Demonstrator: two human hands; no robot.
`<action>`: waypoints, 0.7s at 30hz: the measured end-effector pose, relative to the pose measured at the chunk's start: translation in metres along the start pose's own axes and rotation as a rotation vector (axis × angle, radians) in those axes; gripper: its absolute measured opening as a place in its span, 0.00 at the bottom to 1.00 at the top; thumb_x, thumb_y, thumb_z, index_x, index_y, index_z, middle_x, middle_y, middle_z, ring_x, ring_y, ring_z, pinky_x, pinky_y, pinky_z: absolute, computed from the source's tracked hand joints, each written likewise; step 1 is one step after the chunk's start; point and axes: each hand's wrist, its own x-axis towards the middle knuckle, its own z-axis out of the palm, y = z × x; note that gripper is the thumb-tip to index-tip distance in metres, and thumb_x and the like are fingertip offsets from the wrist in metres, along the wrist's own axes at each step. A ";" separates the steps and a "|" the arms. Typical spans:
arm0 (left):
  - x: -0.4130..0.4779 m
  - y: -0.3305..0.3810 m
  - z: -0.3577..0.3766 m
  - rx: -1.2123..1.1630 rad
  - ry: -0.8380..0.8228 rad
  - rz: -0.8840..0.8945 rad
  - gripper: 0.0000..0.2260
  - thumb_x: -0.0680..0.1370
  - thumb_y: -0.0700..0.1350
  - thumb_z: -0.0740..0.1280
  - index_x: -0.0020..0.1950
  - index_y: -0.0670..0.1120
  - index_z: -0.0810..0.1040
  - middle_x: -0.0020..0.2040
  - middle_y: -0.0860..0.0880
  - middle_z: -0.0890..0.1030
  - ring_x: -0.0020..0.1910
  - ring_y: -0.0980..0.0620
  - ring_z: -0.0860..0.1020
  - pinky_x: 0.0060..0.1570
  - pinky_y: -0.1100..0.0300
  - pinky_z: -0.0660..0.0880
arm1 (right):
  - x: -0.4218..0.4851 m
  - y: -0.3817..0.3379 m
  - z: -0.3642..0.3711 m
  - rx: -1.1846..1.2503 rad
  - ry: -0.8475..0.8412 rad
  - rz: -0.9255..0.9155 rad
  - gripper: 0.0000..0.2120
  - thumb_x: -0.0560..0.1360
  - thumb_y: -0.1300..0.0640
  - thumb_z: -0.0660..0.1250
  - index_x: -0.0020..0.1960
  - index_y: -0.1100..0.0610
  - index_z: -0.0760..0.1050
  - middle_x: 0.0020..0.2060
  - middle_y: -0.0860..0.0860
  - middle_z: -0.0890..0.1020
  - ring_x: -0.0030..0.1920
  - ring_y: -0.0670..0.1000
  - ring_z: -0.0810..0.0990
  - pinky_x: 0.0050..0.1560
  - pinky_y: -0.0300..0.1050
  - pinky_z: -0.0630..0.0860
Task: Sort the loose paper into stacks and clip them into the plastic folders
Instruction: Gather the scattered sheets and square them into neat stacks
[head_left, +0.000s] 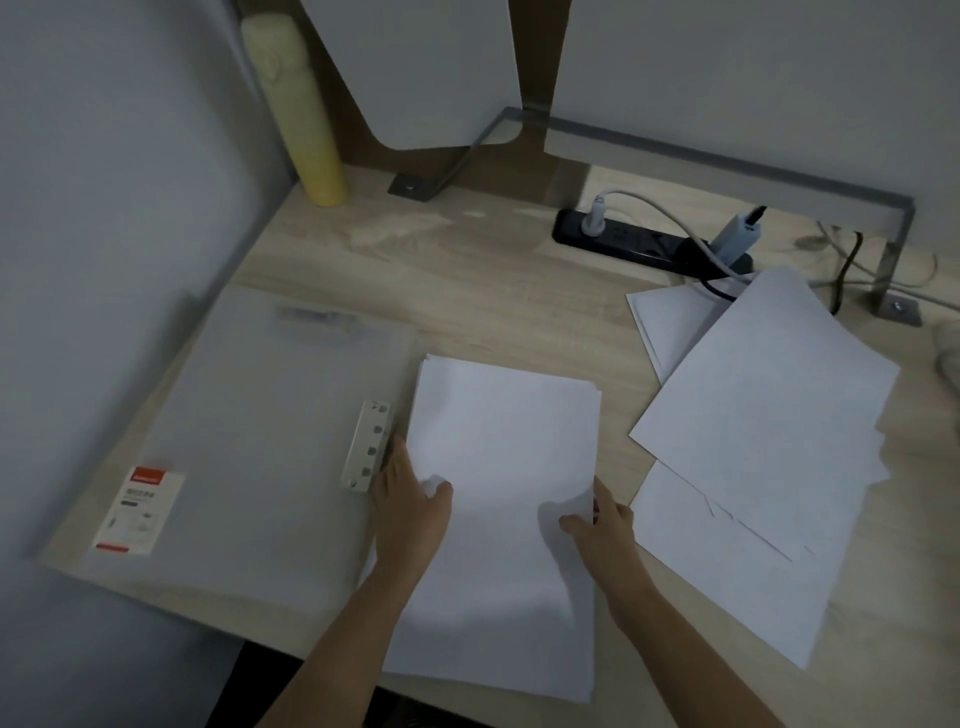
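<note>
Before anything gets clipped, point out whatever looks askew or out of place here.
The loose sheets on the right lie fanned at mismatched angles, far corners over a black cable. The stack in the left hand and right hand looks nearly squared.

The label (139, 509) print on the folder (249, 441) is too blurred to read. Most fingers of the left hand (410, 499) and right hand (602, 525) are hidden beneath the stack (504, 441). The sheets (769, 415) hide part of the cable (717, 290).

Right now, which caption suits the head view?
On the desk, the left hand and right hand hold a paper stack between plastic folder and loose sheets.
</note>
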 end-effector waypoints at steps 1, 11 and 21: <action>-0.001 0.001 0.000 0.015 -0.002 -0.002 0.32 0.77 0.41 0.61 0.77 0.44 0.48 0.77 0.46 0.53 0.76 0.48 0.52 0.73 0.53 0.52 | 0.001 0.001 -0.002 0.015 -0.016 0.006 0.29 0.74 0.63 0.59 0.72 0.47 0.60 0.62 0.55 0.67 0.64 0.58 0.65 0.63 0.53 0.67; -0.003 0.069 0.038 0.010 -0.135 0.278 0.27 0.79 0.39 0.59 0.76 0.45 0.53 0.77 0.47 0.55 0.75 0.52 0.53 0.62 0.72 0.52 | 0.021 0.020 -0.104 0.260 0.292 0.069 0.24 0.76 0.63 0.61 0.71 0.54 0.64 0.68 0.57 0.64 0.61 0.57 0.70 0.57 0.48 0.66; 0.011 0.160 0.145 0.134 -0.505 0.345 0.17 0.76 0.36 0.60 0.66 0.41 0.70 0.57 0.51 0.75 0.57 0.52 0.74 0.51 0.66 0.69 | 0.036 0.097 -0.204 0.450 0.563 0.400 0.12 0.60 0.53 0.68 0.42 0.51 0.71 0.47 0.60 0.73 0.36 0.56 0.71 0.33 0.44 0.71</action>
